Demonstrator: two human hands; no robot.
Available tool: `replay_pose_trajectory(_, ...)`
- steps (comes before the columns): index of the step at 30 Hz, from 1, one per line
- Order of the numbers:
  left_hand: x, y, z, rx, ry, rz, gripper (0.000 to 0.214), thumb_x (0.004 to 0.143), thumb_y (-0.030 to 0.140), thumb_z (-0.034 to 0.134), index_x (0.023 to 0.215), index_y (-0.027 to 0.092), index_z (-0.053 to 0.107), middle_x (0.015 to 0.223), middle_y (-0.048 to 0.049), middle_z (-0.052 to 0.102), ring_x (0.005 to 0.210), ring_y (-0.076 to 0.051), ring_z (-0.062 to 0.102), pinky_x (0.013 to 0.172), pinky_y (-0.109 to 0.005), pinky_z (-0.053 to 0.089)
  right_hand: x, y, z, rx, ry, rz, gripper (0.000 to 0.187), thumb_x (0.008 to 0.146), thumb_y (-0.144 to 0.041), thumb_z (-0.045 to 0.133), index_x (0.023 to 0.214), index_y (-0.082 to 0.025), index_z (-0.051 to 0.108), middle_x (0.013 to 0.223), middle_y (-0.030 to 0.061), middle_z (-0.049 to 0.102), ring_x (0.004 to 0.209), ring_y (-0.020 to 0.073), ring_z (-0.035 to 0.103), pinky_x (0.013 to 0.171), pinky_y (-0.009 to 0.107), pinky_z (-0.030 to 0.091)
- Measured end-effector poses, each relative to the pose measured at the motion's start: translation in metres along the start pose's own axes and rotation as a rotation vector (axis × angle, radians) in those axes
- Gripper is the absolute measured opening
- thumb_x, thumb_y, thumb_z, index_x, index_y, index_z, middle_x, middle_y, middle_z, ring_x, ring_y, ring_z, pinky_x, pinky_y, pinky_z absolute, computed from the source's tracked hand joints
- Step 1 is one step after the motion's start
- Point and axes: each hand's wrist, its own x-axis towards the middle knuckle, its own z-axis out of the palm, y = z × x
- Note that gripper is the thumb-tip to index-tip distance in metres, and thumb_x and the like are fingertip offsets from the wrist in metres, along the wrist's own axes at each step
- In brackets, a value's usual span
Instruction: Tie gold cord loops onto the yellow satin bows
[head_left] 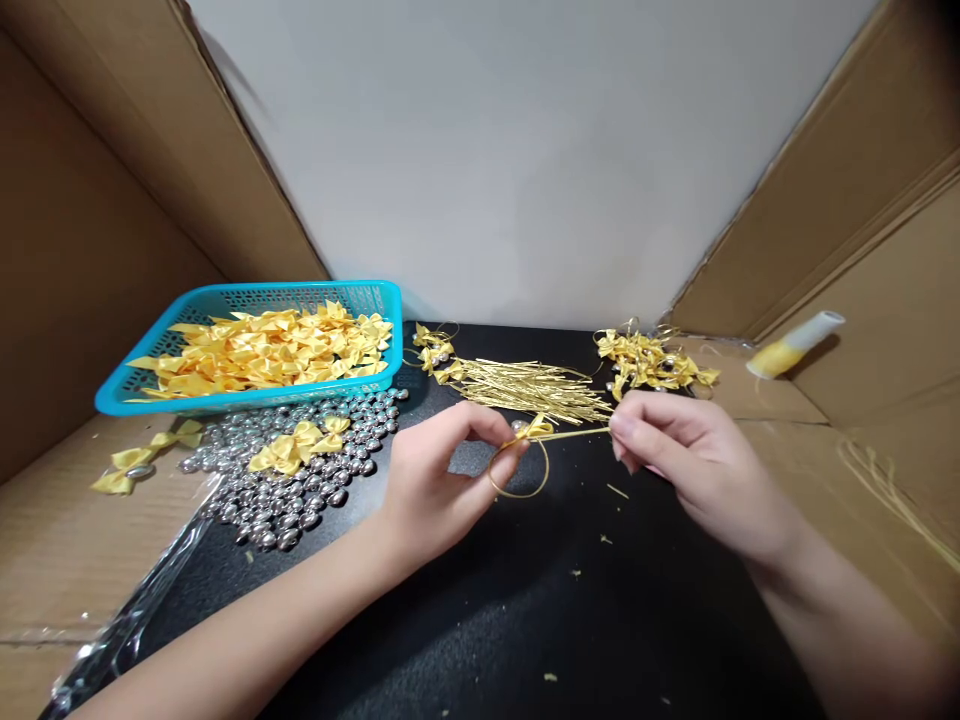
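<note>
Between thumb and fingertips, my left hand [442, 480] pinches a small yellow ribbon bow [536, 428] with a silver bead at its side. A loop of thin gold cord [536, 490] hangs from the bow just below those fingertips. My right hand [686, 460] is closed on the far end of a yellow strand [581, 433], which runs straight and level from the bow. Behind both hands lies a bundle of gold cord lengths [532, 385]. The fingers of my left hand partly hide the bow.
At left a blue plastic basket [112, 400] holds many yellow bows. Silver beads [270, 510] spread before it, a few bows on top. Bows with gold loops [652, 362] are heaped at back right. A yellow-and-white tube [795, 345] stands near the cardboard wall [892, 300].
</note>
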Motion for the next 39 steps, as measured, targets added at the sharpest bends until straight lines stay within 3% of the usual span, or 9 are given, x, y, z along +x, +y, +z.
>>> replay_pose_trajectory(3, 0.0, 0.001, 0.0, -0.004, 0.011, -0.004, 0.017, 0.078, 0.01, 0.072, 0.082, 0.019, 0.057, 0.072, 0.0021, 0.067, 0.061, -0.009, 0.063, 0.059, -0.019, 0.055, 0.0, -0.002, -0.006, -0.102, -0.02, -0.022, 0.035, 0.09, -0.038, 0.054, 0.06, -0.019, 0.053, 0.054, -0.0038, 0.039, 0.048, 0.009, 0.032, 0.043, 0.022, 0.026)
replay_pose_trajectory(10, 0.0, 0.0, 0.0, 0.001, 0.026, -0.003, 0.019, 0.077, 0.009, 0.073, 0.083, 0.019, 0.057, 0.074, 0.003, 0.066, 0.062, -0.008, 0.063, 0.062, -0.017, 0.055, -0.011, -0.025, -0.014, -0.321, -0.408, -0.158, 0.029, 0.089, -0.024, 0.058, 0.06, -0.02, 0.055, 0.059, -0.0035, 0.053, 0.055, 0.0086, 0.048, 0.052, 0.022, 0.036)
replay_pose_trajectory(21, -0.003, -0.001, 0.003, 0.03, 0.022, 0.005, 0.02, 0.077, 0.006, 0.071, 0.082, 0.018, 0.056, 0.072, 0.0045, 0.064, 0.061, -0.007, 0.062, 0.061, -0.015, 0.053, -0.043, 0.003, 0.092, -0.423, -0.222, -0.683, 0.029, 0.089, -0.021, 0.05, 0.062, -0.017, 0.057, 0.058, -0.0018, 0.057, 0.054, 0.0109, 0.046, 0.055, 0.029, 0.032)
replay_pose_trajectory(24, -0.004, -0.001, 0.004, 0.002, 0.023, 0.0, 0.019, 0.077, 0.005, 0.07, 0.082, 0.018, 0.056, 0.072, 0.0043, 0.064, 0.062, -0.007, 0.062, 0.061, -0.015, 0.053, -0.04, 0.001, 0.081, -0.477, -0.381, -0.586, 0.027, 0.088, -0.036, 0.062, 0.067, -0.018, 0.061, 0.063, -0.0028, 0.062, 0.06, 0.0116, 0.053, 0.062, 0.029, 0.036)
replay_pose_trajectory(26, -0.003, -0.002, 0.004, -0.011, 0.025, -0.008, 0.019, 0.077, 0.006, 0.07, 0.082, 0.018, 0.057, 0.073, 0.0038, 0.064, 0.063, -0.007, 0.063, 0.062, -0.016, 0.053, -0.034, -0.008, 0.06, -0.44, -0.457, -0.349, 0.027, 0.081, -0.046, 0.07, 0.073, -0.021, 0.065, 0.067, -0.0035, 0.065, 0.067, 0.0129, 0.058, 0.068, 0.028, 0.04)
replay_pose_trajectory(29, -0.002, -0.002, 0.003, 0.001, 0.029, 0.007, 0.018, 0.077, 0.006, 0.071, 0.082, 0.018, 0.057, 0.073, 0.0032, 0.065, 0.064, -0.008, 0.063, 0.062, -0.017, 0.053, -0.022, -0.02, 0.024, -0.413, -0.34, -0.029, 0.026, 0.089, -0.036, 0.061, 0.067, -0.022, 0.066, 0.064, -0.0031, 0.065, 0.058, 0.0114, 0.057, 0.055, 0.026, 0.038)
replay_pose_trajectory(32, -0.001, -0.003, 0.003, 0.069, 0.04, 0.089, 0.017, 0.078, 0.005, 0.069, 0.08, 0.017, 0.057, 0.071, 0.0033, 0.065, 0.062, -0.007, 0.063, 0.062, -0.016, 0.052, -0.014, -0.021, 0.01, -0.306, 0.043, 0.002, 0.018, 0.086, -0.032, 0.062, 0.072, -0.023, 0.067, 0.064, -0.0025, 0.064, 0.056, 0.0117, 0.056, 0.05, 0.024, 0.039)
replay_pose_trajectory(34, -0.001, -0.004, 0.003, 0.116, 0.025, 0.172, 0.016, 0.08, 0.004, 0.067, 0.08, 0.017, 0.058, 0.07, 0.0024, 0.066, 0.063, -0.008, 0.063, 0.063, -0.018, 0.052, -0.013, -0.018, 0.018, -0.254, 0.202, -0.046, 0.013, 0.084, -0.028, 0.065, 0.072, -0.023, 0.067, 0.061, -0.0029, 0.061, 0.055, 0.0116, 0.053, 0.051, 0.024, 0.039)
replay_pose_trajectory(39, -0.006, -0.005, 0.005, 0.147, -0.02, 0.352, 0.016, 0.081, 0.002, 0.064, 0.088, 0.016, 0.059, 0.074, -0.0032, 0.066, 0.066, -0.012, 0.063, 0.062, -0.022, 0.054, -0.019, -0.003, 0.057, -0.322, 0.249, -0.184, 0.004, 0.077, -0.02, 0.07, 0.074, -0.022, 0.071, 0.062, -0.0025, 0.056, 0.061, 0.0132, 0.053, 0.06, 0.028, 0.039)
